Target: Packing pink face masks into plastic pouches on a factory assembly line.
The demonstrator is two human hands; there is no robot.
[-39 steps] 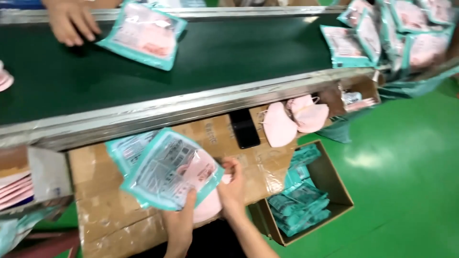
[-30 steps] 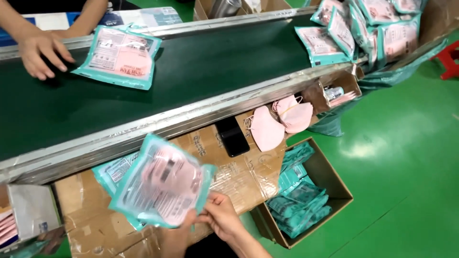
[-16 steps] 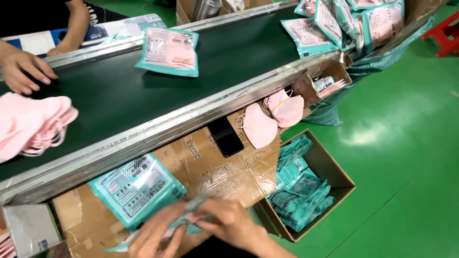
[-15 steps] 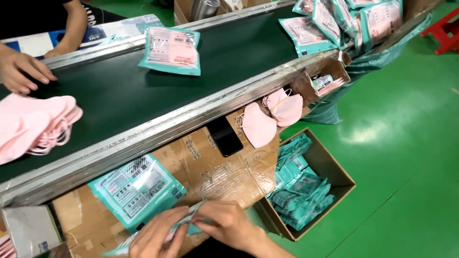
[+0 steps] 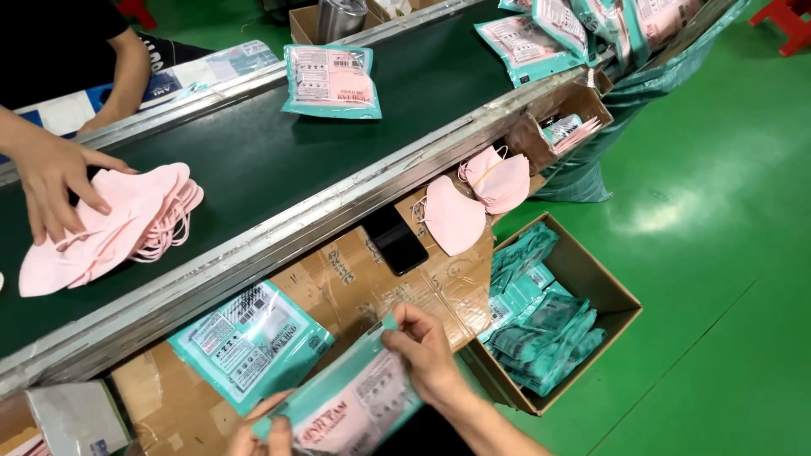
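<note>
Green floor and a dark conveyor belt (image 5: pixel 279 160) frame a cardboard worktop (image 5: pixel 355 279). Low in view, both hands grip 1 teal mask pouch (image 5: pixel 355 409) — right hand (image 5: pixel 427 350) pinching its top edge, left hand (image 5: pixel 253 432) closed on its lower corner. Another pouch (image 5: pixel 249 342) lies just beside it.

Bright, even overhead light. A white glare patch lies on the green floor (image 5: pixel 676 215). Shadows are soft. Slight motion blur softens the hands at the lower edge; edges bend slightly.
</note>
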